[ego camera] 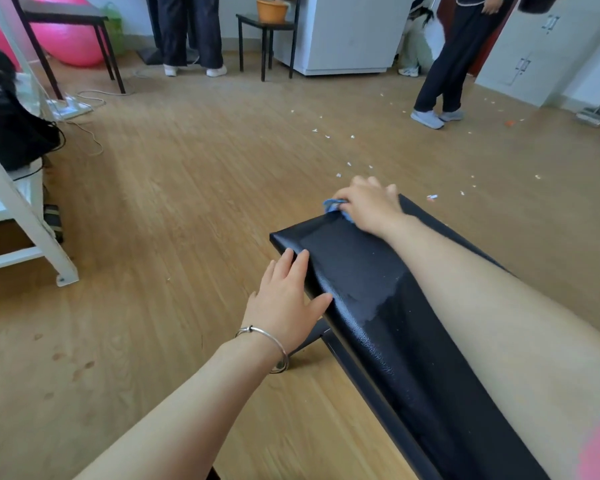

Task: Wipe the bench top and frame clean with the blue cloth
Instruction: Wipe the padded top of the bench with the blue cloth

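Observation:
A long bench with a black padded top (354,268) runs from the lower right toward the middle of the view. Its dark metal frame (357,368) shows under the left edge. My right hand (369,206) is at the far end of the top, fingers curled over a bunched blue cloth (334,205), most of which is hidden under the hand. My left hand (288,299) lies flat with straight fingers against the left edge of the padding. A damp wiped patch shows on the far half of the top.
Wooden floor with small white scraps (338,174) beyond the bench. A white shelf frame (25,216) with a black bag (11,129) stands at left. Two people (447,57) stand at the back, near a black chair (267,32) and a pink ball (66,39).

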